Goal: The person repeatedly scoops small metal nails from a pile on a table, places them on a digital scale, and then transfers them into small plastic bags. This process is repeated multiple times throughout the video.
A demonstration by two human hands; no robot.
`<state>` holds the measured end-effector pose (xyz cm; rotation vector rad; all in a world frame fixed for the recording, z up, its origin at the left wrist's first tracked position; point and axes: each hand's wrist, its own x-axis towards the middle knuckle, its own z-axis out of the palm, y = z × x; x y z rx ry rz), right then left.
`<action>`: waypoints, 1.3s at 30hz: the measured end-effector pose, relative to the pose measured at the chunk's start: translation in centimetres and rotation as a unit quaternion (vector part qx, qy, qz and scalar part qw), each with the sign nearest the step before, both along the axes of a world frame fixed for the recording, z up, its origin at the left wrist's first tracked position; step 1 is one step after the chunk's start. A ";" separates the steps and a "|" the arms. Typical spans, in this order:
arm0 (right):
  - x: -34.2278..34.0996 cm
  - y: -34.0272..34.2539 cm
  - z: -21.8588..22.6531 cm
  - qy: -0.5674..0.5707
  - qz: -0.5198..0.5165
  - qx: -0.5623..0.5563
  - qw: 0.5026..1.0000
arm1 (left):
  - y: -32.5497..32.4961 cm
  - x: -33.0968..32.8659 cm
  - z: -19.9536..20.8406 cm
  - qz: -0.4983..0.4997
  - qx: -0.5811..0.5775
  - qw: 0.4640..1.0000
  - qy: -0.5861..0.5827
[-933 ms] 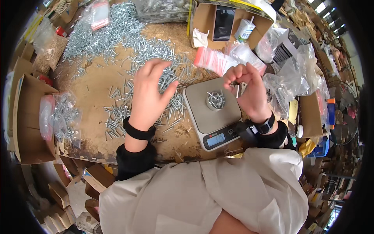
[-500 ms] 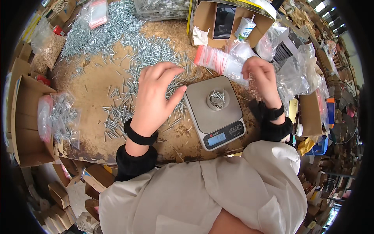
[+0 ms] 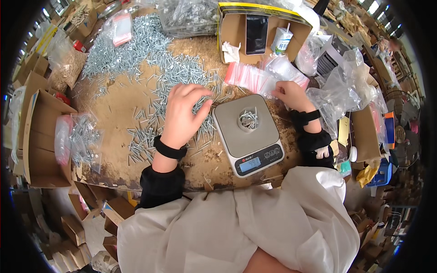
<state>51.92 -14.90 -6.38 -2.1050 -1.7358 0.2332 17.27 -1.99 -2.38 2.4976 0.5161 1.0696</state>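
Note:
On the kitchen-type scale (image 3: 255, 141) stands a small round cup (image 3: 248, 121) with screws in it, near the middle of the plate. My left hand (image 3: 184, 109) hovers left of the scale, over loose screws (image 3: 170, 79); its fingers are curved and apart from the thumb, with nothing between them. Beyond the scale, my right hand (image 3: 292, 96) has its fingers bunched together at the clear edge of a row of red-striped plastic zip bags (image 3: 248, 78). Whether a bag is pinched in those fingertips is hidden.
An open cardboard box (image 3: 280, 23) at the back holds a phone (image 3: 256, 35) and a drink carton (image 3: 282, 40). Crumpled clear plastic (image 3: 339, 93) lies to the right. Filled bags of screws (image 3: 84, 139) rest beside a cardboard box (image 3: 43, 141) on the left.
My right hand has come down and nearer, its fingers drawing together at the zip bags. The left hand stays beside the scale, still curved. The whole view has shifted slightly.

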 end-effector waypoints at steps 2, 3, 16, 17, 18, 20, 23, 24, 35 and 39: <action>-0.6 -0.4 0.9 -0.018 -0.029 0.040 0.999 | -0.3 0.1 0.2 -0.002 -0.012 1.000 -0.003; -1.3 -0.6 1.8 -0.028 -0.053 0.068 0.996 | -0.3 0.2 0.1 -0.002 -0.018 1.000 -0.002; -12.8 -5.6 9.5 -0.235 0.229 0.383 0.864 | -7.1 1.1 1.5 -0.122 -0.040 0.990 -0.053; -13.0 -5.9 9.3 -0.220 0.250 0.377 0.864 | -7.4 1.1 1.2 -0.130 -0.053 0.988 -0.067; -13.4 -5.6 9.1 -0.215 0.263 0.390 0.856 | -7.4 0.9 0.9 -0.119 -0.039 0.989 -0.085; -13.8 -5.9 8.7 -0.204 0.270 0.401 0.851 | -7.7 1.2 1.4 -0.134 -0.008 0.984 -0.113; -13.8 -6.3 8.6 -0.183 0.267 0.406 0.855 | -7.6 1.3 1.8 -0.148 0.004 0.986 -0.071; -13.9 -6.0 8.4 -0.169 0.268 0.412 0.854 | -7.5 1.3 1.4 -0.137 0.017 0.988 -0.074; -15.7 -7.6 6.6 -0.188 0.286 0.394 0.853 | -8.0 1.3 -0.7 -0.242 -0.057 0.967 -0.052; -16.1 -7.7 7.3 -0.162 0.313 0.348 0.869 | -7.0 0.5 -0.8 -0.338 -0.317 0.885 0.048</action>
